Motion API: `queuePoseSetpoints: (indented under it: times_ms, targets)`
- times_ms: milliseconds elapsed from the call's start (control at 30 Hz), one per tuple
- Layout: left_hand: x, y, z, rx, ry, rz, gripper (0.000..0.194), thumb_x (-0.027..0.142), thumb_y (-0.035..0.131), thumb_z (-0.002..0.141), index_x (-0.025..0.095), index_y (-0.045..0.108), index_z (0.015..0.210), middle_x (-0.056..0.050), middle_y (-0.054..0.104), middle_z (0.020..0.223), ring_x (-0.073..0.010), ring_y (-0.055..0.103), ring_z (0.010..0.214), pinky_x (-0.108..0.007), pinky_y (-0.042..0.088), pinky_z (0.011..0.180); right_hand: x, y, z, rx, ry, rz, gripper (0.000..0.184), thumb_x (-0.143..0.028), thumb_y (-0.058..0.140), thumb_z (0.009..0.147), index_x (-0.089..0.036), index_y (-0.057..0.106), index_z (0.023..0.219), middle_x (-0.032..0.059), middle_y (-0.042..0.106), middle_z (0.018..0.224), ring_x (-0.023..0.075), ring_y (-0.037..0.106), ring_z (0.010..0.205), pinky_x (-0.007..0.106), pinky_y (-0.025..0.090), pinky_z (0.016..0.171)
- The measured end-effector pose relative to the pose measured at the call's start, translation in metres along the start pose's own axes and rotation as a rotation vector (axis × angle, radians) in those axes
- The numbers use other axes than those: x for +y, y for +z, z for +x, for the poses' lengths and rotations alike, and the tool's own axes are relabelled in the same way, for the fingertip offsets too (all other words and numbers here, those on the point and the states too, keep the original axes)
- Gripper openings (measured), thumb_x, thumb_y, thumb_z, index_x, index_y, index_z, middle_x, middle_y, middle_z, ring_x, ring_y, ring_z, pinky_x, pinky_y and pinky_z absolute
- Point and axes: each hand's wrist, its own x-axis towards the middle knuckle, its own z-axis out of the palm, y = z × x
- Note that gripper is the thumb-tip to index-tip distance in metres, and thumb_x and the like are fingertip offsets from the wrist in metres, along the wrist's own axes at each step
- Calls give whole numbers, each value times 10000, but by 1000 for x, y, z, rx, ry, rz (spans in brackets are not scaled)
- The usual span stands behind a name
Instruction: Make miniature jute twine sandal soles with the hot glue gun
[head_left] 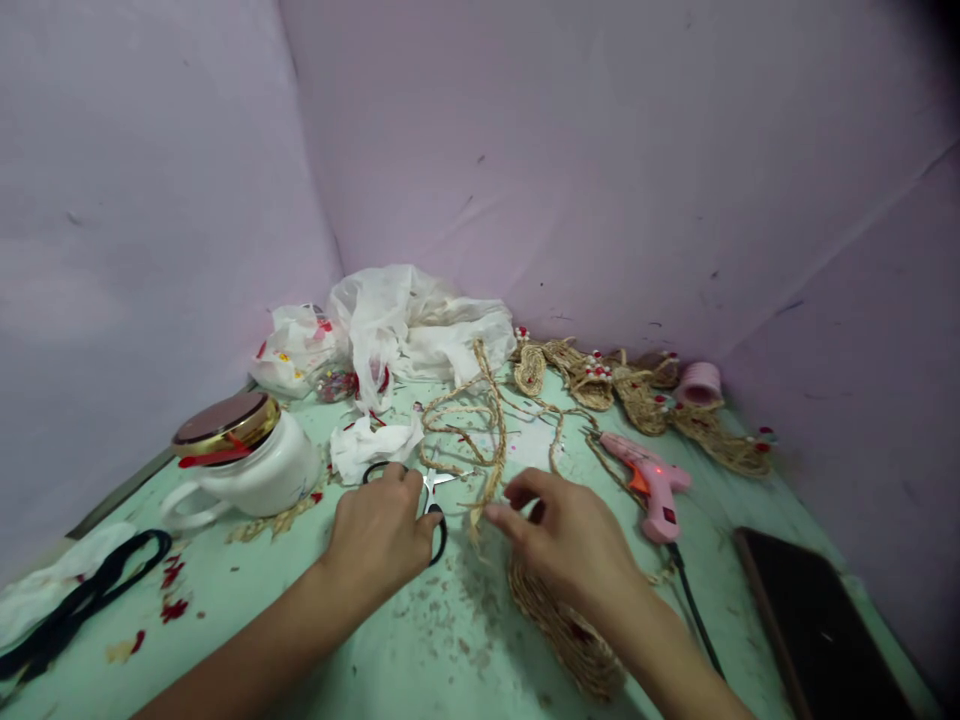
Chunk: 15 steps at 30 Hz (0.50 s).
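My left hand (382,525) is closed over a pair of scissors (429,482), whose black handle loops show on both sides of it and whose blades point right. Close by, my right hand (566,530) has its thumb and forefinger apart, with the thumb tip at the frayed lower end of a braided straw rope (491,480). Loose loops of the same rope lie behind the hands. Partly hidden under my right wrist is a coiled straw sole shape (570,635).
A white mug (274,470) with a gold-rimmed lid stands left. White plastic bags (420,325) lie at the back. Small straw slippers (585,380) line the wall. A pink glue gun (652,485), its light on, and a dark phone (817,620) lie right.
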Motion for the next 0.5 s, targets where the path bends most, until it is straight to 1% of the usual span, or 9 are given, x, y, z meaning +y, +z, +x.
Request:
queuePoseSetpoints:
  times_ms: [33,100,133,167,233,333,433,500]
  targets:
    - [0,0,-1,-13,1,26,233,375,465,764,188,590,823,-81,616,883,-273,619,753,-346,419,574,-2,5,4,-39,-83,-43,156,-268,576,736,-232,657,865,20,679,760,183,613,662,256,375,557]
    - [-1,0,0,-28,12,55,233,345,425,785,184,591,817,-86,619,858,-278,626,732,-363,430,573,-4,13,10,-83,-212,-126,320,-90,504,730,-240,639,978,36,666,928,173,624,774,249,381,629]
    - [-2,0,0,-35,19,61,234,323,408,792,183,594,809,-88,622,847,-279,629,727,-366,434,573,-4,16,13,-90,-243,-161,363,-52,465,736,-240,637,995,42,654,964,167,623,803,245,380,646]
    - [-3,-1,1,-43,26,64,238,303,394,797,181,597,801,-91,626,839,-279,631,724,-368,437,574,-4,18,16,-87,-250,-189,364,-49,436,757,-238,640,992,46,648,967,165,623,814,244,379,651]
    - [-3,-1,2,-57,32,64,242,275,383,798,176,605,794,-98,635,831,-281,636,722,-369,440,575,-6,23,24,-62,-241,-233,307,-114,414,814,-238,649,968,47,645,938,172,623,814,251,380,638]
    - [-2,-2,2,-64,25,60,232,251,394,789,172,612,807,-105,645,822,-287,640,719,-370,442,571,-13,34,39,-42,-265,-284,212,-236,472,822,-239,658,924,46,641,910,194,624,783,266,375,594]
    - [-3,0,1,-57,25,44,217,250,414,785,172,616,803,-105,650,816,-290,640,710,-370,442,564,-20,42,51,-46,-283,-305,173,-247,501,808,-222,668,850,56,642,883,192,623,736,264,360,556]
    - [-6,1,0,-23,34,9,213,266,424,794,175,615,772,-95,650,790,-285,636,700,-367,441,564,-19,39,52,-28,-273,-306,197,-233,468,832,-222,663,857,52,644,880,181,620,743,259,363,566]
